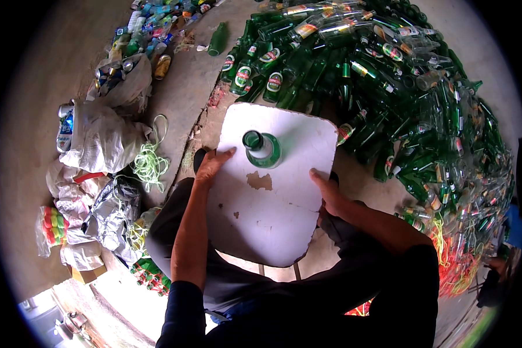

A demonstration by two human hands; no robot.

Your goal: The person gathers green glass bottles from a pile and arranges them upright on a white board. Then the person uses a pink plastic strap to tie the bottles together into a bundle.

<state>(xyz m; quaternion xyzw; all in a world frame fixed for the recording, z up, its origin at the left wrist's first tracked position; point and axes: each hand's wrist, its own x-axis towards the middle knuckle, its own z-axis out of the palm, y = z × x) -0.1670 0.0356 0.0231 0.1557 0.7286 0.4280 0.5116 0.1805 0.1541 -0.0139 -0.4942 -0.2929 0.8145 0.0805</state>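
Observation:
A white board (pixel 255 214) with chipped, worn patches lies between my legs, on what looks like a stool with metal legs. An upright green glass bottle (pixel 267 152) stands on its upper middle. My left hand (pixel 213 164) is closed on the board's left edge, thumb on top, a little left of the bottle. My right hand (pixel 326 191) grips the right edge lower down, thumb on the surface. The fingers under both edges are mostly hidden.
A big heap of glass bottles (pixel 400 104) curves around the front and right. Plastic bottles and cans (pixel 145 35) lie front-left. Stuffed bags (pixel 104 139), pale green cord (pixel 151 162) and more bags are at left. Tangled orange and yellow cord (pixel 452 261) lies at right.

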